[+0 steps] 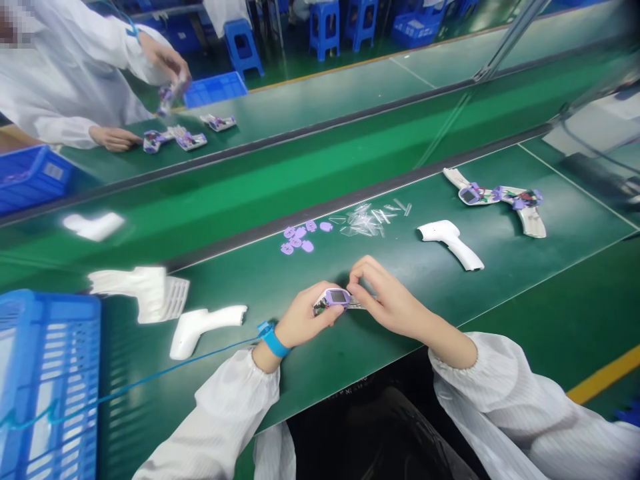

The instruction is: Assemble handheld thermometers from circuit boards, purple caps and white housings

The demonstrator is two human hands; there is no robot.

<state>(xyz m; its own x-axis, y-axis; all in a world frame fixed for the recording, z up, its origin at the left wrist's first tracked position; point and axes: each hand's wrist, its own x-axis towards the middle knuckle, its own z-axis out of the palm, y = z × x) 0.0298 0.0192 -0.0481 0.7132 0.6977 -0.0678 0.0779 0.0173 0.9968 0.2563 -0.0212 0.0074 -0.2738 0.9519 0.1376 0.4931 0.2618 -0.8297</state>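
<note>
- Two hands meet over one small piece: the left hand (305, 315) is closed around a thermometer half-shell (334, 299) with a purple screen frame, and the right hand (385, 300) pinches with its fingertips at the edge of that frame.
- That half-shell sits low above the green worktop (450, 300), near its front edge, and serves as the landmark for everything else.
- Judging by its look, it is light, stiff plastic with an open circuit side, so it probably handles best by the outer rim, away from the screen and board; the clear lens looks easy to smudge or scratch.
- Just behind the half-shell lie purple buttons (300, 238), and to their right a scatter of clear lens pieces (370, 219).
- Right of the half-shell, well apart, lies a white thermometer body (449, 241); further right and back lie open assemblies (500, 200) with purple parts showing.
- Left of the half-shell lie another white body (203, 328) and a stack of white shells (145, 290), then a blue crate (47, 380) at the far left.
- A blue wrist strap (273, 340) circles the left wrist, its cord running left.
- Far behind the half-shell, across the belt, another person's hands (167, 60) work on similar parts.
</note>
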